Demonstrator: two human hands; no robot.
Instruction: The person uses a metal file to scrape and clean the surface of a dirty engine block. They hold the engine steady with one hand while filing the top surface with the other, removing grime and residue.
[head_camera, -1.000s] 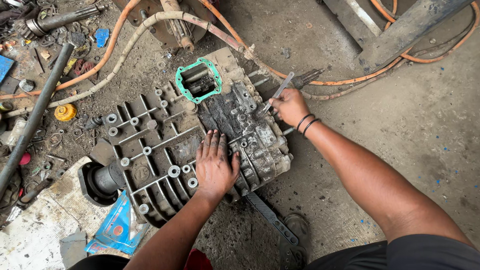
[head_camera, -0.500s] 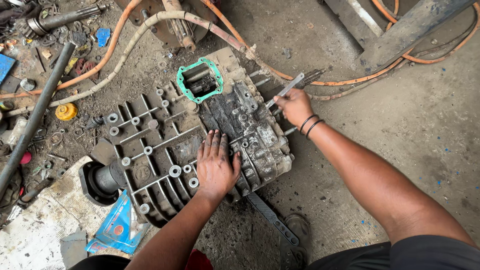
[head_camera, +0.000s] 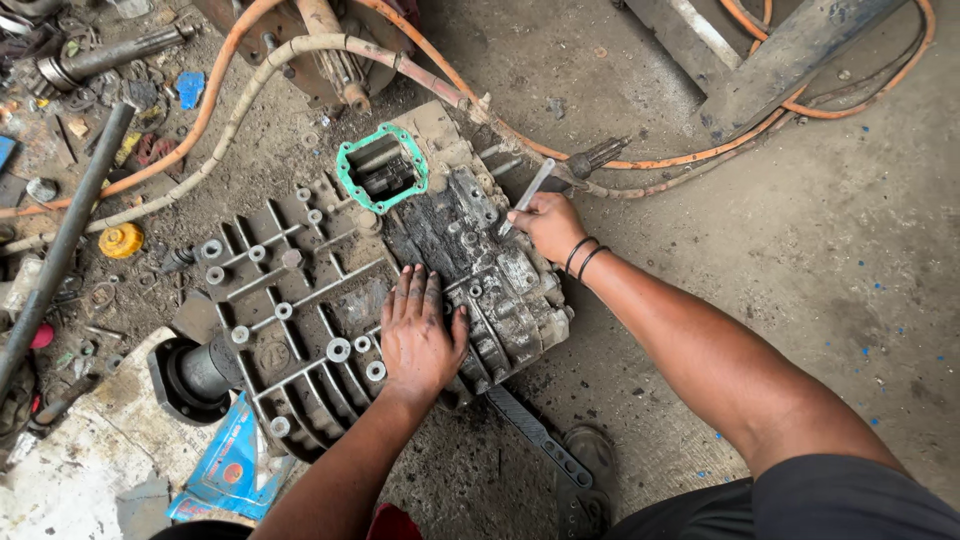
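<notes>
- The grimy, ribbed grey metal gearbox casing (head_camera: 300, 310) lies on the floor, centre.
- Left hand (head_camera: 420, 335) presses flat on it, fingers spread.
- Right hand (head_camera: 548, 225), fingers closed round a slim metal rod (head_camera: 530, 190), scrapes the casing's far right edge; steadiness matters next.

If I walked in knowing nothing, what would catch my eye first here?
Probably the big grimy metal gearbox casing lying on the dirty floor in the middle, with a bright green gasket around an opening at its top. The left hand presses flat on it, while the right hand holds a slim metal tool at its upper edge. Orange hoses snake behind.
</notes>
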